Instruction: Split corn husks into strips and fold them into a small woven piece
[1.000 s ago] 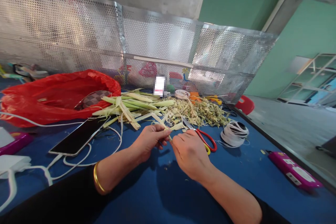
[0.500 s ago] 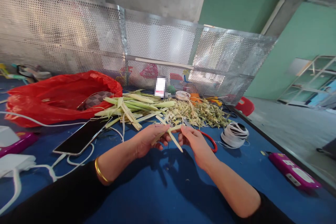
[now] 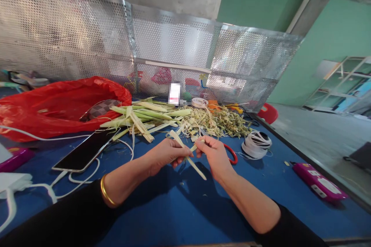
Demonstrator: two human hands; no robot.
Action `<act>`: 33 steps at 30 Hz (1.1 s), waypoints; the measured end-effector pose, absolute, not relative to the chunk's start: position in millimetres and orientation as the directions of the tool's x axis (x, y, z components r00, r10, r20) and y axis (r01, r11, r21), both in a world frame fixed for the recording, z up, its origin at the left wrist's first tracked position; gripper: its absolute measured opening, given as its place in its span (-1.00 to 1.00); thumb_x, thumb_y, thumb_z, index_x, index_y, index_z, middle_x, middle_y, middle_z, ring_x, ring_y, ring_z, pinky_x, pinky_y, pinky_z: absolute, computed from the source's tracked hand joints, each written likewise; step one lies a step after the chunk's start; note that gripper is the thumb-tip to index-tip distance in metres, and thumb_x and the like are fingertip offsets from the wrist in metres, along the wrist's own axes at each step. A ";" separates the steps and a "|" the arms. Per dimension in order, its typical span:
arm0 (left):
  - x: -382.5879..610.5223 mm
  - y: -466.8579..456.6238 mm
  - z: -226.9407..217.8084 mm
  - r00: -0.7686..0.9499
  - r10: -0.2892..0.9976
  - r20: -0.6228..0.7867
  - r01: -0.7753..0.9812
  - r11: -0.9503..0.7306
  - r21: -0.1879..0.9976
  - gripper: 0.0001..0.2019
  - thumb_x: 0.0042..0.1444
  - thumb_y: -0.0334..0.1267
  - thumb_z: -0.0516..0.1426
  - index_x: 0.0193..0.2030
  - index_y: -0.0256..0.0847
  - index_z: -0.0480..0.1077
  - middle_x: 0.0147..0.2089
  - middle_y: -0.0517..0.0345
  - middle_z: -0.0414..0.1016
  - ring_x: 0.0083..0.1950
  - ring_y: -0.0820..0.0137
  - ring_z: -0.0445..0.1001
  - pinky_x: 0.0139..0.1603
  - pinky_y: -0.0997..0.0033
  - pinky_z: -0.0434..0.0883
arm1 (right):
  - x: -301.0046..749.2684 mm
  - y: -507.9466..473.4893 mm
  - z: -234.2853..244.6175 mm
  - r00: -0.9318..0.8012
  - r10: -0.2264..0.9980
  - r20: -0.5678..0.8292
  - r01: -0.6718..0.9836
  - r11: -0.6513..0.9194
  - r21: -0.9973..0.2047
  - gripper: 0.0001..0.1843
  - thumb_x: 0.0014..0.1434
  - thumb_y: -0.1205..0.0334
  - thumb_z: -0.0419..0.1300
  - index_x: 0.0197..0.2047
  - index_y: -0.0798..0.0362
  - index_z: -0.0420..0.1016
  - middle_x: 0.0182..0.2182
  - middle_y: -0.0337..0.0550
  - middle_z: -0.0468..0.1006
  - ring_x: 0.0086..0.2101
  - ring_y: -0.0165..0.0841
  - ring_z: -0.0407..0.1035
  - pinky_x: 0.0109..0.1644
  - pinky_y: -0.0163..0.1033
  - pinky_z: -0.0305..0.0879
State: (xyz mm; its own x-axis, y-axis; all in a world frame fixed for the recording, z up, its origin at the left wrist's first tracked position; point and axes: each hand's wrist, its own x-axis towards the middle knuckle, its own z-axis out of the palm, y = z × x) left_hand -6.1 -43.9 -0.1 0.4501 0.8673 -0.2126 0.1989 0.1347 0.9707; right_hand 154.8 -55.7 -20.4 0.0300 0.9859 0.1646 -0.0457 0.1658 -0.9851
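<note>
Above the blue table [image 3: 179, 208], my left hand [image 3: 164, 153] and my right hand [image 3: 213, 153] meet on a pale green leaf strip [image 3: 188, 154]. Each hand pinches it: the left fingers curl round its middle, and the right thumb and fingers grip a short end near the top. One long end of the strip slants down to the right below the hands. Behind them lies a pile of green stalks [image 3: 145, 116] and a heap of trimmed scraps [image 3: 223, 121]. Red-handled scissors [image 3: 230, 154] lie just behind my right hand, partly hidden.
A red plastic bag [image 3: 58, 104] sits at the back left. A phone [image 3: 85, 150] with white cables lies left of the hands. A spool of white thread [image 3: 256, 143] and a magenta case [image 3: 317, 181] lie to the right. A perforated metal screen [image 3: 174, 54] closes off the back.
My right hand turned from palm-down over the strip to a raised pinch on its end. The strip's long end now hangs lower, below the hands. The camera shifted slightly.
</note>
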 end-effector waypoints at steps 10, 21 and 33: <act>-0.5 -52.2 -7.4 0.469 0.860 -0.203 0.324 0.046 0.945 -0.58 -0.17 0.09 0.22 -0.68 -0.25 0.32 -0.72 0.30 0.20 -0.66 0.55 0.14 -0.62 0.51 0.08 | 162.6 -56.4 -9.1 -0.180 0.902 0.392 0.430 0.431 -0.794 -0.87 0.05 0.18 0.22 -0.34 0.03 0.54 -0.33 -0.17 0.51 -0.28 -0.31 0.36 -0.16 -0.22 0.24; 5.4 -56.8 -11.5 0.483 0.855 -0.187 0.372 -0.007 0.928 -0.71 -0.09 -0.06 0.16 -0.55 -0.28 0.49 -0.75 0.32 0.14 -0.67 0.52 0.12 -0.64 0.51 0.06 | 153.0 -58.9 -17.7 -0.035 0.922 0.386 0.388 0.368 -0.845 -0.77 0.02 0.23 0.20 -0.61 0.04 0.31 -0.57 -0.29 0.36 -0.46 -0.39 0.25 -0.35 -0.29 0.14; 0.9 -54.2 -9.5 0.503 0.830 -0.241 0.122 0.208 0.970 -0.56 0.00 0.11 0.12 -0.36 -0.29 0.52 -0.62 0.23 0.32 -0.62 0.55 0.21 -0.57 0.56 0.16 | 168.9 -47.2 -12.6 -0.013 0.937 0.350 0.291 0.338 -0.895 -0.76 0.12 0.06 0.15 -0.34 0.04 0.51 -0.37 -0.17 0.50 -0.33 -0.32 0.34 -0.23 -0.25 0.22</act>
State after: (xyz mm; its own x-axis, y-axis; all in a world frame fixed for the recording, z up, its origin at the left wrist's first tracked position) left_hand 0.9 -54.2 -9.5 0.5028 0.8300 -0.2413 0.1217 0.2084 0.9704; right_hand 168.9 -47.2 -12.6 -0.0127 0.9367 0.3498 0.2908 0.3382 -0.8950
